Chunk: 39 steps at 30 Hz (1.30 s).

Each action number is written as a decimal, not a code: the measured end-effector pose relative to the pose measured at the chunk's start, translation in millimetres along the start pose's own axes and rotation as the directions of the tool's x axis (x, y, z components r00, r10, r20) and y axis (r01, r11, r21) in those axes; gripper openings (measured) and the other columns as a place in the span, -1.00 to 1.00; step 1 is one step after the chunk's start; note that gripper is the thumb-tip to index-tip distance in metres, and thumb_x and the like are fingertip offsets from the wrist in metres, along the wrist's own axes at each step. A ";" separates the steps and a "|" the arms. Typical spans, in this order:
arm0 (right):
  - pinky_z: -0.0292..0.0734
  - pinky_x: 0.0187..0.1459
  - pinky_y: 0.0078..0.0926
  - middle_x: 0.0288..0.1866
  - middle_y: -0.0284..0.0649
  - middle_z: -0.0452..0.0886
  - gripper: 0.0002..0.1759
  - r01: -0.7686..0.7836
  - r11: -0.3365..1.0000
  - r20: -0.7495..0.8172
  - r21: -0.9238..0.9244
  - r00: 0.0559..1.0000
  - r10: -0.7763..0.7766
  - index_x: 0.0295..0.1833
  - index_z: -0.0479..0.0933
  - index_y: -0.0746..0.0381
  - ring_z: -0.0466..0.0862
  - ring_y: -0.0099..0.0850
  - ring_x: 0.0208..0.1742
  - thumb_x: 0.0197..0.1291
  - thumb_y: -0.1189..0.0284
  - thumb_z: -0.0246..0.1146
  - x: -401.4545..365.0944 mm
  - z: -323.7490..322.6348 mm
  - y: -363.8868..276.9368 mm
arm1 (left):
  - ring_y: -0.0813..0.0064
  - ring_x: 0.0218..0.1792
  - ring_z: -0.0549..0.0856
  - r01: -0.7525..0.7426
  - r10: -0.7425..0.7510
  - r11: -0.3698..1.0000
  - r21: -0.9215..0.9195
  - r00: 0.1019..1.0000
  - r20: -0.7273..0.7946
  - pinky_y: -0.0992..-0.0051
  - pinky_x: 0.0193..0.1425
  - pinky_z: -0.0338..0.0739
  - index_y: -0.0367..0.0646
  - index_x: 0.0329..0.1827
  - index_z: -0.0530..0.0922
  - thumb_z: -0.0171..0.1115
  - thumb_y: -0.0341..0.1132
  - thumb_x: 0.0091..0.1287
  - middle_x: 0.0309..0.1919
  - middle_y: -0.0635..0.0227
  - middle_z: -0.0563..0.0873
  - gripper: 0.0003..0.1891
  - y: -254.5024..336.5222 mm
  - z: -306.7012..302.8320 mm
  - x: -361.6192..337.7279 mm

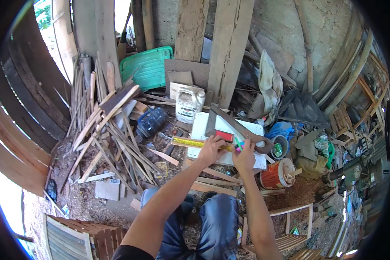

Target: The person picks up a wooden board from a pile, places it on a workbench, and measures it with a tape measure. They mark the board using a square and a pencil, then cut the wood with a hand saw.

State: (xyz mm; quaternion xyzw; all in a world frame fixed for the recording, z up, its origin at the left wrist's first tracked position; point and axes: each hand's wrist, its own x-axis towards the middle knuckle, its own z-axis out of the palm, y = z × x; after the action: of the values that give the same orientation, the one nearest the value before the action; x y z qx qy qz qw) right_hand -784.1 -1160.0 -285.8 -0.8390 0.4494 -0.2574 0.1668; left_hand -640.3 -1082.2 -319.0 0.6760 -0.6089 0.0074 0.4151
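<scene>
My left hand (211, 151) is closed on a yellow tape measure (187, 141), whose blade is drawn out along a narrow wooden strip (173, 139). Close beside it, the fingers of my right hand (244, 157) are pinched around a thin green and pink pen-like thing (238, 145), partly hidden by the fingers. Both hands are over a white board (199, 125) that serves as a work surface. A red block-like thing (224, 135) lies just beyond my left fingertips. Past my right hand rests a handsaw (238, 126) with a wooden handle.
Loose wooden sticks (117, 143) are heaped at the left. Behind the board stand a white jug (189, 105) and a dark blue container (151, 121). A red bucket (273, 177) is to the right. Slatted wooden pieces (286, 242) lie near my legs, and planks lean on the wall.
</scene>
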 end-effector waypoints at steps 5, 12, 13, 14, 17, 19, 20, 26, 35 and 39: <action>0.57 -0.19 0.08 0.07 0.05 0.38 -0.41 -0.083 0.997 0.018 0.003 0.996 0.083 0.16 0.21 0.15 0.63 0.17 -0.12 0.13 0.23 0.34 2.5 -0.6 -5.2 | 0.14 -0.02 0.57 0.035 -0.036 0.997 -0.063 0.999 -0.015 0.20 0.13 0.42 -0.12 -0.17 0.60 0.38 -0.34 0.13 -0.18 0.23 0.64 -0.78 -4.5 -28.2 5.7; 0.60 -0.20 0.04 0.02 0.10 0.38 -0.39 -0.094 0.993 0.053 -0.075 0.994 0.098 0.23 0.22 0.18 0.66 0.11 -0.16 0.19 0.17 0.29 -1.2 -8.1 -10.9 | -0.01 -0.11 0.69 0.615 -0.592 0.762 0.204 0.789 -0.166 0.14 0.00 0.56 -0.24 -0.11 0.60 0.38 -0.17 0.08 -0.21 -0.07 0.70 -0.61 -63.8 -124.6 -21.8; 0.60 -0.20 0.04 0.02 0.10 0.38 -0.39 -0.098 0.993 0.042 -0.071 0.994 0.101 0.23 0.22 0.18 0.66 0.11 -0.16 0.19 0.17 0.29 -1.0 -10.3 -11.7 | 0.10 -0.22 0.73 0.706 -0.704 0.705 0.072 0.708 -0.055 0.23 -0.08 0.60 -0.37 -0.06 0.58 0.42 -0.14 0.06 -0.29 -0.08 0.70 -0.50 -84.0 -130.2 -34.3; 0.61 -0.23 0.02 0.01 0.10 0.39 -0.40 -0.079 0.993 0.062 -0.087 0.994 0.085 0.23 0.22 0.19 0.66 0.10 -0.18 0.20 0.16 0.27 -0.9 -12.7 -12.2 | 0.35 -0.34 0.72 0.814 -0.789 0.576 -0.072 0.576 0.214 0.40 -0.20 0.62 -0.41 -0.03 0.60 0.43 -0.17 0.14 -0.35 0.09 0.71 -0.52 -81.6 -142.8 -34.8; 0.61 -0.28 -0.01 -0.01 0.10 0.39 -0.42 -0.030 0.995 0.072 -0.098 0.997 0.037 0.19 0.23 0.23 0.66 0.11 -0.22 0.23 0.13 0.25 -1.2 -13.4 -8.0 | 0.58 -0.38 0.66 0.787 -0.675 0.336 -0.518 0.585 0.449 0.57 -0.33 0.60 -0.36 -0.10 0.58 0.36 -0.29 0.29 -0.37 0.32 0.67 -0.70 -102.9 -140.0 -51.9; 0.61 -0.31 -0.01 -0.02 0.10 0.39 -0.43 0.006 0.995 0.067 -0.102 0.998 0.000 0.17 0.23 0.25 0.66 0.11 -0.24 0.25 0.11 0.24 -2.6 -13.6 -3.5 | 0.63 -0.41 0.64 0.803 -0.712 0.353 -0.479 0.563 0.419 0.59 -0.36 0.60 -0.32 -0.10 0.59 0.35 -0.33 0.31 -0.39 0.38 0.65 -0.76 -104.0 -141.4 -50.0; 0.61 -0.32 0.00 -0.03 0.11 0.39 -0.44 0.025 0.997 0.071 -0.074 0.997 -0.019 0.14 0.23 0.25 0.66 0.13 -0.25 0.26 0.10 0.23 -2.9 -13.9 -2.0 | 0.64 -0.46 0.62 0.801 -0.755 0.290 -0.523 0.528 0.389 0.62 -0.39 0.56 -0.32 -0.09 0.63 0.38 -0.32 0.28 -0.41 0.38 0.66 -0.74 -104.1 -140.2 -49.2; 0.58 -0.27 0.05 -0.02 0.15 0.38 -0.46 0.111 0.994 0.083 -0.006 0.990 -0.110 0.10 0.20 0.24 0.64 0.19 -0.23 0.27 0.12 0.23 0.1 -15.6 13.2 | 0.67 -0.57 0.44 0.842 -0.810 0.282 -0.460 0.465 0.356 0.58 -0.53 0.29 -0.28 -0.20 0.72 0.43 -0.27 0.22 -0.55 0.43 0.61 -0.77 -113.0 -143.0 -46.9; 0.54 -0.16 0.07 0.11 0.18 0.38 -0.38 0.167 0.984 0.038 0.057 0.985 -0.169 0.22 0.16 0.24 0.59 0.25 -0.09 0.25 0.14 0.28 3.2 -31.9 19.2 | 0.56 -0.35 0.63 0.664 -0.754 0.573 -0.481 0.657 0.010 0.49 -0.23 0.50 -0.26 -0.11 0.72 0.42 -0.22 0.19 -0.35 0.35 0.74 -0.69 -68.8 -154.6 -27.1; 0.49 -0.03 0.02 0.14 0.19 0.40 -0.37 0.348 0.934 -0.018 0.079 0.937 -0.348 0.28 0.17 0.26 0.55 0.22 0.04 0.27 0.20 0.27 17.6 -20.6 -2.3 | 0.55 -0.27 0.67 0.539 -0.585 0.737 -0.409 0.811 0.015 0.49 -0.13 0.52 -0.25 -0.06 0.70 0.33 -0.19 0.27 -0.31 0.27 0.76 -0.69 -28.4 -134.4 2.7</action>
State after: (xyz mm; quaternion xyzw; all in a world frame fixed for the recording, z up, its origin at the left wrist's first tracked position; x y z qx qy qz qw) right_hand -786.4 -1174.6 -262.9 -0.8974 0.2832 -0.3025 0.1515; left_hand -549.4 -1010.2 -245.2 0.7286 -0.3398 -0.2021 0.5593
